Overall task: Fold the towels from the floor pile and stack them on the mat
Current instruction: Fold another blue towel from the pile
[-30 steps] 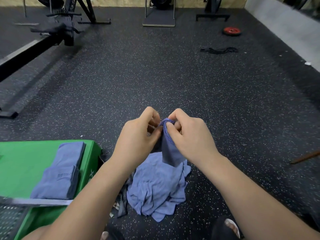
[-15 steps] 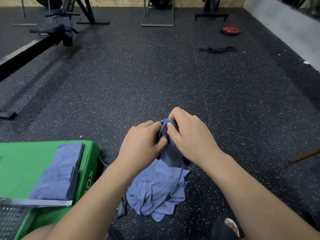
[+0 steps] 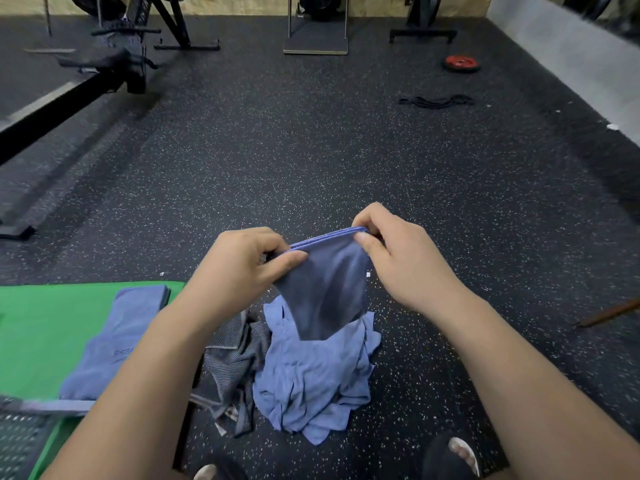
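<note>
Here both hands' fingers pinch the towel's top edge.

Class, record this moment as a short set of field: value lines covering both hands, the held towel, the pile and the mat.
left hand: pinching the dark blue towel's top edge
right hand: pinching the same edge
dark blue towel: held up, hanging over the pile
crumpled light blue towel pile: on the speckled black floor
green mat: holds folded blue towels
</note>
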`<state>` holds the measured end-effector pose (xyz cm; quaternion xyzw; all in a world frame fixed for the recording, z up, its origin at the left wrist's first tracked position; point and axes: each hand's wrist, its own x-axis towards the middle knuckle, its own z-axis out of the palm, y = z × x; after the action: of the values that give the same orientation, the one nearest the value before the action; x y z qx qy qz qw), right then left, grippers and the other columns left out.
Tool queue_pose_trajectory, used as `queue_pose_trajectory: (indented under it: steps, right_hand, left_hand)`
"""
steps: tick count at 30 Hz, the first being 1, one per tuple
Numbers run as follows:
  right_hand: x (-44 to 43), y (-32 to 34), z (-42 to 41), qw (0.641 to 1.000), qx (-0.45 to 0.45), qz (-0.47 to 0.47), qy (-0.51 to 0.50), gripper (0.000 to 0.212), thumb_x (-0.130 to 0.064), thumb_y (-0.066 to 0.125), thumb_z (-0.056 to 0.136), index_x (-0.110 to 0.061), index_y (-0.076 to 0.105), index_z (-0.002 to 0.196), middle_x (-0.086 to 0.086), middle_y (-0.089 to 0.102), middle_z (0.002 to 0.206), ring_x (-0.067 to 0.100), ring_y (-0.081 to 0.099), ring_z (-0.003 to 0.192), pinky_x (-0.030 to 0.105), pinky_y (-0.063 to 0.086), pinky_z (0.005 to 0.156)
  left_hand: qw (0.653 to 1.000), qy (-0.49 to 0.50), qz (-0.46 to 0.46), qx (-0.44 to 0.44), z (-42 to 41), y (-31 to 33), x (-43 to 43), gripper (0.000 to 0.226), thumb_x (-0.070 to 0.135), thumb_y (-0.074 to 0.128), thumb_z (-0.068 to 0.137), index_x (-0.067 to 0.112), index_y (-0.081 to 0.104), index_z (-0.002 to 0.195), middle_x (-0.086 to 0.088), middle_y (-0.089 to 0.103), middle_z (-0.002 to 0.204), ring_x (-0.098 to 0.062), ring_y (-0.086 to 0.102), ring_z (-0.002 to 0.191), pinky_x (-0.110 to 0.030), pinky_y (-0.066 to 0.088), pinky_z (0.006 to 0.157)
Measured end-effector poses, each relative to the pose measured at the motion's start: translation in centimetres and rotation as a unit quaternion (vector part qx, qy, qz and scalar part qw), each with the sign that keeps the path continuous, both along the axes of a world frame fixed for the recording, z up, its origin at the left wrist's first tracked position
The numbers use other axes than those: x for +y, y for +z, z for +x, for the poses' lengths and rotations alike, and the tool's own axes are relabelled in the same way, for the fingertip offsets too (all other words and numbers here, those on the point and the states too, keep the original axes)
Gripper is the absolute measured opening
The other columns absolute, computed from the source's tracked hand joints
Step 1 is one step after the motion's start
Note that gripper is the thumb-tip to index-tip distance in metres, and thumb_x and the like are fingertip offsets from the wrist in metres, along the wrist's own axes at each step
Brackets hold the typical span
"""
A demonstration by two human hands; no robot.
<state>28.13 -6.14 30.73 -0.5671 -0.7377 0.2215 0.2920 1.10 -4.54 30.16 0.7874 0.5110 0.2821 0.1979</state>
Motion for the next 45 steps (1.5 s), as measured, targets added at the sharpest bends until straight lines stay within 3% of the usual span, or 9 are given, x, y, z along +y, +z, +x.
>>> queue_pose_trajectory:
  steps: [7,11,16,21,27,31,37,40,45]
  right_hand:
    - [-0.1,0.9,0.2,0.998,0.064,-0.025,-0.013,0.008,-0.023,0.055,0.11,-0.029,0.06,0.109,-0.007,0.063,0.09,0.006,0.052,0.079,0.031,0.038,0.073]
    - [-0.3,1.5,0.1,0.992,0.111,-0.056,-0.028,0.012,-0.023,0.053,0.109,-0.027,0.06,0.101,-0.006,0.063,0.084,0.007,0.049,0.072,0.033,0.041,0.07]
    - [-0.6,2.0,0.0,0.99,0.119,-0.066,-0.035,0.017,-0.012,0.052,0.1,-0.025,0.06,0.093,-0.009,0.053,0.068,0.007,0.044,0.062,0.024,0.035,0.058]
    - [-1.3,1.9,-1.0,0.989,0.066,-0.116,0.061,0.029,-0.025,0.067,0.097,-0.039,0.06,0.12,-0.009,0.07,0.091,0.006,0.061,0.078,0.023,0.047,0.072]
    - [-1.5,0.3,-2.8,0.987,0.022,-0.116,0.105,0.024,-0.046,0.079,0.093,-0.03,0.062,0.097,-0.012,0.07,0.093,0.005,0.061,0.081,0.029,0.046,0.071]
    - [-1.0,0.2,-2.5,0.991,0.049,-0.069,0.107,0.01,-0.035,0.075,0.099,-0.028,0.068,0.096,-0.006,0.069,0.082,0.011,0.058,0.074,0.029,0.044,0.069]
    - [-0.5,1.0,-0.9,0.992,0.085,-0.023,0.087,0.003,-0.026,0.073,0.1,-0.028,0.07,0.1,-0.01,0.073,0.09,0.01,0.066,0.084,0.034,0.052,0.08]
    - [-0.3,1.6,0.5,0.992,0.109,-0.004,0.061,0.004,-0.027,0.072,0.102,-0.028,0.069,0.099,-0.006,0.072,0.087,0.013,0.066,0.083,0.038,0.051,0.081]
    - [-0.1,2.0,2.3,0.988,0.149,0.026,0.018,0.006,-0.029,0.07,0.105,-0.024,0.069,0.101,0.008,0.067,0.086,0.03,0.061,0.084,0.046,0.05,0.08]
  left_hand:
    - [0.999,-0.013,-0.013,-0.045,-1.3,0.6,0.4,0.02,0.041,0.072,0.103,0.027,0.081,0.092,0.015,0.076,0.096,-0.01,0.073,0.088,-0.038,0.057,0.083]
    - [0.996,0.018,0.006,-0.092,-0.8,1.0,0.1,0.014,0.042,0.081,0.09,0.029,0.083,0.089,0.014,0.076,0.085,-0.004,0.067,0.074,-0.027,0.051,0.068]
    - [0.985,0.038,-0.011,-0.167,-0.1,1.3,-0.3,0.012,0.033,0.091,0.084,0.03,0.081,0.089,0.003,0.073,0.077,-0.01,0.056,0.068,-0.033,0.047,0.063]
    - [0.991,-0.009,-0.037,-0.125,1.6,0.7,-1.0,0.034,0.03,0.095,0.08,0.031,0.069,0.103,0.011,0.076,0.082,-0.005,0.06,0.064,-0.021,0.049,0.067]
    - [0.98,-0.021,-0.087,-0.179,3.9,0.1,-1.6,0.036,0.025,0.097,0.079,0.027,0.066,0.097,0.006,0.078,0.084,-0.027,0.068,0.069,-0.043,0.057,0.065]
    - [0.955,-0.014,-0.132,-0.264,3.8,-1.1,-1.1,0.05,0.049,0.094,0.078,0.025,0.058,0.103,0.006,0.071,0.087,-0.017,0.061,0.069,-0.041,0.051,0.06]
    - [0.958,-0.055,-0.207,-0.189,2.7,-4.1,0.1,0.06,0.066,0.09,0.076,0.022,0.058,0.1,-0.007,0.071,0.089,-0.015,0.06,0.078,-0.049,0.054,0.072]
    - [0.967,-0.042,-0.19,-0.162,2.5,-4.8,0.2,0.047,0.052,0.089,0.081,0.022,0.055,0.094,0.008,0.068,0.077,-0.013,0.057,0.07,-0.042,0.051,0.07]
    - [0.974,-0.037,-0.153,-0.165,3.0,-4.3,0.2,0.029,0.024,0.089,0.09,0.021,0.06,0.092,0.004,0.072,0.087,-0.016,0.062,0.079,-0.044,0.056,0.082]
